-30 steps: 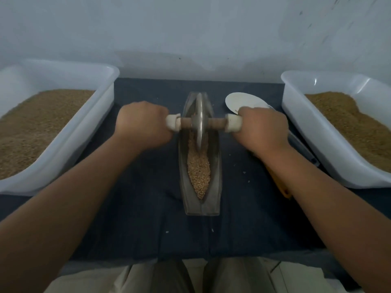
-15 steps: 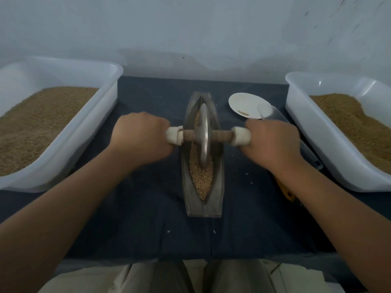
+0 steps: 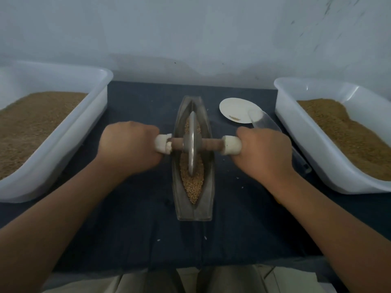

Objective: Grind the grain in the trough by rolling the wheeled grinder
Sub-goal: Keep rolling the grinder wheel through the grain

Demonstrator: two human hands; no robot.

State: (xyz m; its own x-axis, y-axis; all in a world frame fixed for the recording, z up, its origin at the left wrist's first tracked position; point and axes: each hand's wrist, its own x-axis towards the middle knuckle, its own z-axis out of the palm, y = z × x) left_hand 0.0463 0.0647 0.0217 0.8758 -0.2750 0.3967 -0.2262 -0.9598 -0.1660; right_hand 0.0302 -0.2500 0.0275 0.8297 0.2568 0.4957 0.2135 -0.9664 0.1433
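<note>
Fingers of the left hand (image 3: 129, 149) and right hand (image 3: 264, 153) are curling round the white grips of the wheeled grinder (image 3: 192, 142), its axle lying crosswise between them. Its disc is standing in the grain (image 3: 191, 187) midway along the trough (image 3: 208, 199), which is running away from the person. A clear scoop (image 3: 264, 121) is lying just beyond the right knuckles, likely crowding a forward stroke; the left bin (image 3: 84, 127) and right bin (image 3: 300, 127) are sitting well apart.
</note>
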